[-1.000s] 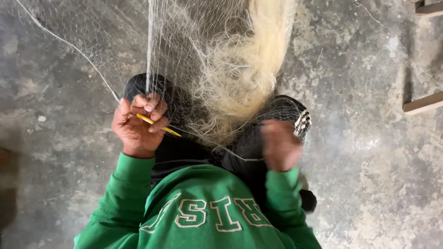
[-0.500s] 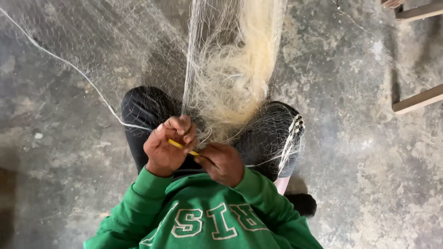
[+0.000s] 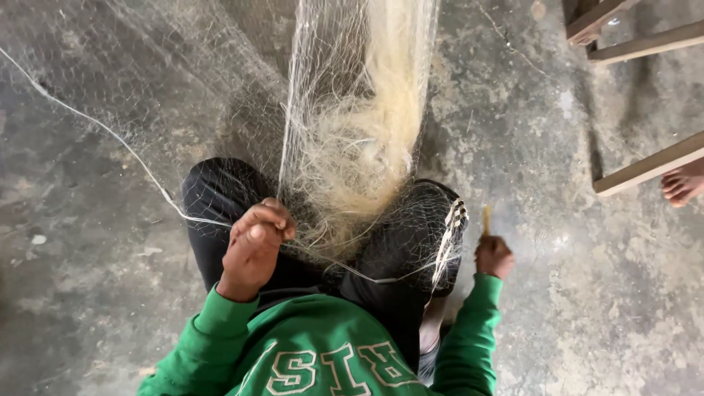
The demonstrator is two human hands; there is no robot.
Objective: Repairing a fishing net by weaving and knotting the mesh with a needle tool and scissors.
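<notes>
The right hand (image 3: 493, 256) has now been swung out to the right of the fishing net (image 3: 352, 139), well away from the bundle, where half a second ago it was pressed up against the left hand (image 3: 255, 246) over the lap. The yellow netting needle (image 3: 485, 219) has been carried with it and is now gripped in the right fist, its tip poking up above the knuckles; a moment back it was seen at the left hand. By the look of it, a stitch is being drawn tight, with the white twine (image 3: 396, 277) pulled taut across the knees from the net's lower edge. The left hand is kept clenched on a pinch of mesh at the net's near left edge. The needle's lower end is hidden inside the fist, and the exact path of the twine into the mesh cannot be made out. A bare foot (image 3: 683, 185) is cut off far right of the net, beside wooden slats (image 3: 645, 167).
</notes>
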